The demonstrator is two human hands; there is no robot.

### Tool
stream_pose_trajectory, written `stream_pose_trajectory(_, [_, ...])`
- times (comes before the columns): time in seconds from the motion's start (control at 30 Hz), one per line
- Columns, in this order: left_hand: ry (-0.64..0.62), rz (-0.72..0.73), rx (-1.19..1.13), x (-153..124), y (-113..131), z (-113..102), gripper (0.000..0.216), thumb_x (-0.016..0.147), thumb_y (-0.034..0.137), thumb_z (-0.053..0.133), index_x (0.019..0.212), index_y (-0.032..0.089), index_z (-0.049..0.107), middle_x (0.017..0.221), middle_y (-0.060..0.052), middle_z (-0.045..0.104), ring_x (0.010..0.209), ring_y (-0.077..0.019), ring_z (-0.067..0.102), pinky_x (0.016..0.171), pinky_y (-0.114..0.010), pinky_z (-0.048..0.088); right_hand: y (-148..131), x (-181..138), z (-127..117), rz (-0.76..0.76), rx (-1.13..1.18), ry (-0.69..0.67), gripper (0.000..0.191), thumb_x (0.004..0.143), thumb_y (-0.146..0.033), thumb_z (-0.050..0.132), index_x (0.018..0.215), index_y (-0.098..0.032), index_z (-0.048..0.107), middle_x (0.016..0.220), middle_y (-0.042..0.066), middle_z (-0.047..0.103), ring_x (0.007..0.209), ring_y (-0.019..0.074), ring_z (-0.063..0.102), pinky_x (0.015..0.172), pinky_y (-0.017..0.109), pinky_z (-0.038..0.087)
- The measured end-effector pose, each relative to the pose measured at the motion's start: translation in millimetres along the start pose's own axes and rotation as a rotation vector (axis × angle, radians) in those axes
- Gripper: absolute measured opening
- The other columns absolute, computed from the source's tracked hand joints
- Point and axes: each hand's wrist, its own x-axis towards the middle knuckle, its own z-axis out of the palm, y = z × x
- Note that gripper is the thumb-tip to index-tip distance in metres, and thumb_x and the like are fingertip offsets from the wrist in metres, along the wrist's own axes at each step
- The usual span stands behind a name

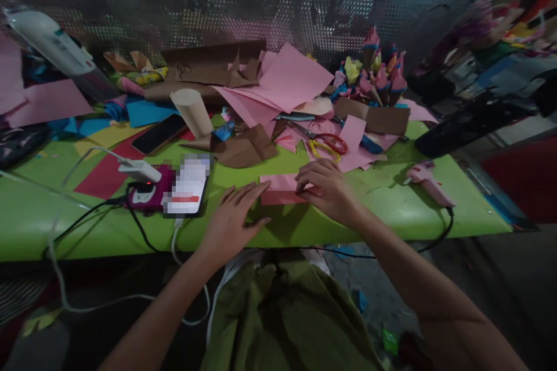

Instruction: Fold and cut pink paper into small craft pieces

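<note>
A small pink sheet of paper (281, 190), with a fold line running along its length, lies near the front edge of the green table. At its left end rests my left hand (232, 217), fingers stretched out and thumb apart, the fingertips touching the paper's edge. My right hand (326, 188) is on the paper's right end, with thumb and fingers pinching it. Just beyond the paper sit scissors (326, 145) with red and yellow handles.
A pink glue gun (430, 182) lies at right, its cord trailing over the front edge. Left are a phone (187, 185), a purple power strip (152, 188) and white cables. Behind stand a cardboard tube (191, 111), pink sheets (291, 81), brown paper and several paper cones (383, 78).
</note>
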Motion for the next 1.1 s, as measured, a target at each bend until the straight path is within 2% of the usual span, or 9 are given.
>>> stream_pose_trajectory(0.13, [0.075,-0.009,-0.068,2.6,4.4,-2.3,0.057,0.086,0.026,0.063,0.14,0.026,0.045,0.134,-0.008,0.062,0.119,-0.0257,0.06,0.102,-0.045,0.045,-7.1,-6.3,-7.3,-0.01,-0.018,0.08,0.014,0.084,-0.01,0.06,0.078,-0.022,0.061,0.084,0.001,0.073,0.084,0.0186,0.065,0.093,0.038,0.041])
stream_pose_trajectory(0.3, [-0.007,-0.002,-0.026,1.3,11.2,0.8,0.05,0.082,0.009,0.056,0.128,0.028,0.058,0.129,-0.004,0.066,0.119,-0.0229,0.059,0.101,-0.044,0.044,-20.9,-30.2,1.8,-0.056,-0.146,0.102,0.015,0.089,-0.011,0.054,0.089,-0.024,0.064,0.095,0.001,0.076,0.086,0.0171,0.068,0.103,0.04,0.039])
stream_pose_trajectory(0.4, [-0.064,0.004,0.015,-2.2,14.2,5.6,0.056,0.08,0.004,0.052,0.129,0.029,0.059,0.132,-0.003,0.064,0.12,-0.0223,0.058,0.099,-0.044,0.044,-30.0,-45.7,7.4,-0.026,-0.149,-0.002,0.018,0.09,-0.013,0.053,0.097,-0.025,0.066,0.109,0.004,0.074,0.098,0.0181,0.068,0.105,0.041,0.04])
stream_pose_trajectory(0.47, [-0.093,0.028,0.034,-4.2,14.7,8.5,0.054,0.08,0.004,0.051,0.128,0.028,0.06,0.135,-0.003,0.063,0.121,-0.0227,0.057,0.099,-0.045,0.043,-33.3,-51.4,4.9,-0.013,-0.077,-0.109,0.014,0.089,-0.025,0.059,0.101,-0.024,0.067,0.12,0.008,0.07,0.111,0.0219,0.064,0.105,0.043,0.041])
stream_pose_trajectory(0.53, [-0.106,0.052,0.057,-5.6,13.7,10.4,0.051,0.081,0.004,0.051,0.126,0.027,0.062,0.137,-0.004,0.062,0.123,-0.0232,0.056,0.101,-0.046,0.042,-31.9,-53.4,-2.6,-0.012,0.014,-0.222,0.03,0.087,-0.043,0.064,0.108,-0.022,0.066,0.133,0.012,0.062,0.124,0.0264,0.056,0.106,0.046,0.041])
stream_pose_trajectory(0.6, [-0.116,0.067,0.083,-6.6,11.7,10.8,0.047,0.082,0.005,0.05,0.122,0.026,0.064,0.137,-0.005,0.062,0.124,-0.0237,0.056,0.104,-0.049,0.04,-25.4,-54.0,-11.9,0.007,0.052,-0.298,0.043,0.088,-0.051,0.061,0.12,-0.021,0.063,0.141,0.013,0.056,0.133,0.028,0.049,0.109,0.048,0.039])
stream_pose_trajectory(0.7, [-0.141,0.072,0.107,-8.3,7.7,8.5,0.045,0.083,0.004,0.048,0.119,0.025,0.065,0.138,-0.004,0.061,0.125,-0.0238,0.056,0.109,-0.052,0.035,-10.6,-57.3,-20.8,0.083,-0.021,-0.309,0.044,0.093,-0.044,0.054,0.132,-0.023,0.057,0.143,0.011,0.055,0.135,0.0272,0.047,0.112,0.05,0.037])
stream_pose_trajectory(0.83, [-0.171,0.075,0.114,-12.8,1.6,3.0,0.045,0.083,0.005,0.046,0.12,0.025,0.064,0.138,-0.004,0.06,0.128,-0.0231,0.055,0.113,-0.055,0.029,3.8,-67.9,-19.7,0.144,-0.112,-0.285,0.046,0.094,-0.038,0.055,0.138,-0.026,0.052,0.141,0.009,0.058,0.133,0.0263,0.05,0.111,0.05,0.039])
stream_pose_trajectory(1.1, [-0.127,0.095,0.202,-25.7,-4.2,-1.3,0.044,0.091,0.014,0.045,0.13,0.027,0.059,0.137,-0.005,0.062,0.126,-0.0264,0.056,0.112,-0.057,0.032,5.9,-82.2,-18.9,0.151,-0.14,-0.328,0.049,0.095,-0.029,0.051,0.144,-0.03,0.045,0.147,0.005,0.051,0.139,0.0252,0.043,0.113,0.052,0.035])
